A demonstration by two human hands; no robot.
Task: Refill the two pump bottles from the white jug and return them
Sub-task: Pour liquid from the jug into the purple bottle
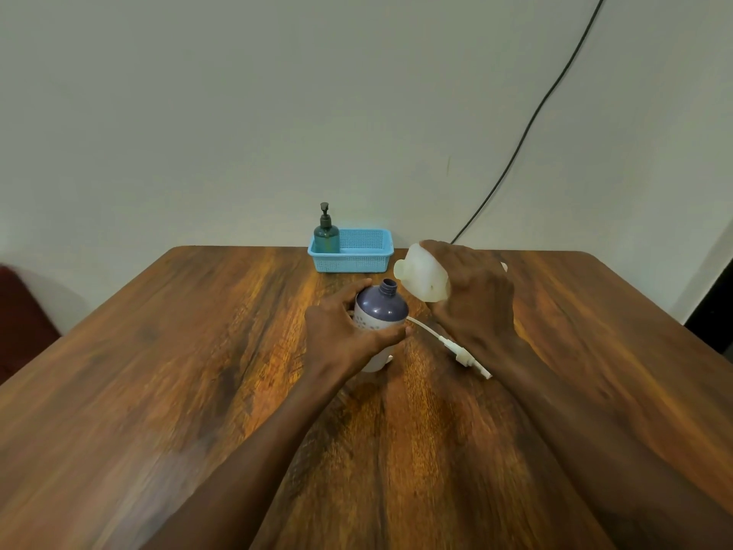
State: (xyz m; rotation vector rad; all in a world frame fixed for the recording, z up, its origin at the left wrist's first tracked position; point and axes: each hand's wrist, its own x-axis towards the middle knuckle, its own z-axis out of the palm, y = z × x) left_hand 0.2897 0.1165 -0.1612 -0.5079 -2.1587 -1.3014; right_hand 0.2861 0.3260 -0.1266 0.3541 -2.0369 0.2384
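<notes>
Purple bottle [381,308]: upright on our tabletop [158,351], neck open, held by our left hand [346,338], fingers curled round its body. White jug [421,278]: gripped by our right hand [474,297], tipped mouth-leftward, just above and right of that neck. Loose pump [456,348] lies beside. Blue basket [359,264] holds teal pump bottle [326,234].
</notes>
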